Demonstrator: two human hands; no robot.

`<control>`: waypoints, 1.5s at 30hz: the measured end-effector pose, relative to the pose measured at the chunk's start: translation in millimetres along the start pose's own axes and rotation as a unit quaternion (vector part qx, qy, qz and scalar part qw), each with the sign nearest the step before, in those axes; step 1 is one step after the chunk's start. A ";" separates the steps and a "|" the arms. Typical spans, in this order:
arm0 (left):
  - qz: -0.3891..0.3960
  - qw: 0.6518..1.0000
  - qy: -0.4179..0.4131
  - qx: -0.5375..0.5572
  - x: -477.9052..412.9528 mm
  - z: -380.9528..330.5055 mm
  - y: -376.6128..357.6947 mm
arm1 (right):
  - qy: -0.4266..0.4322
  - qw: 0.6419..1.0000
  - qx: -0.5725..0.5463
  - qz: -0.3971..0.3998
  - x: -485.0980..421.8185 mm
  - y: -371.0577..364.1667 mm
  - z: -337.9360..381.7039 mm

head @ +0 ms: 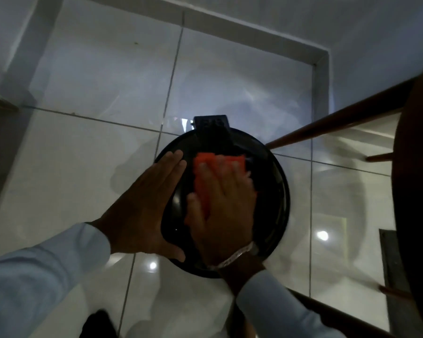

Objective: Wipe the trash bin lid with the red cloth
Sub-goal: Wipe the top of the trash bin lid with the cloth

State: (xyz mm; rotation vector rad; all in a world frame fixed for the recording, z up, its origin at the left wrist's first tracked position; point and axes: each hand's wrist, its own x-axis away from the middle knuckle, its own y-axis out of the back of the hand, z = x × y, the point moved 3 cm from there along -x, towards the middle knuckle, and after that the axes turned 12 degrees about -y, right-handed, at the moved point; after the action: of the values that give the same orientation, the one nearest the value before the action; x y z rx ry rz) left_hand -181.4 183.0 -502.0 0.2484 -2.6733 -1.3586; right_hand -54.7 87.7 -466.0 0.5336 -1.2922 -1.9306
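A round black trash bin lid [274,191] fills the middle of the head view, seen from straight above, with a black hinge block at its far edge. The red cloth [205,172] lies flat on the lid's centre. My right hand [222,203] presses down on the cloth with fingers spread, and a metal bracelet circles its wrist. My left hand [147,206] lies flat with fingers straight against the lid's left rim, thumb at the near edge. Both hands hide much of the lid's near half.
Glossy white floor tiles [83,167] surround the bin. A dark wooden chair or stool [415,191] stands at the right, one leg [327,125] slanting close to the lid's far right rim. White walls with a skirting board [320,93] close off the corner behind.
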 end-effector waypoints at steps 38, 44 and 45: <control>0.037 0.982 -0.116 -0.147 -123.2 3.3 27.0 | 0.243 0.951 0.163 0.104 69.1 -37.1 31.5; 0.044 0.980 -0.116 -0.157 -122.5 0.7 27.6 | 0.392 0.887 0.228 0.089 96.3 -14.4 -21.9; 0.040 0.979 -0.119 -0.158 -121.9 0.9 27.5 | 0.413 0.865 0.261 0.111 97.8 -12.0 -33.6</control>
State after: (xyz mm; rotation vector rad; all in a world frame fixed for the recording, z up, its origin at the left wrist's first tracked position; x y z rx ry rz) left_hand -64.7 224.8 -485.5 -0.0600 -2.5538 -1.8607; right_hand -98.4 -4.9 -484.7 1.2532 -1.1859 -0.9265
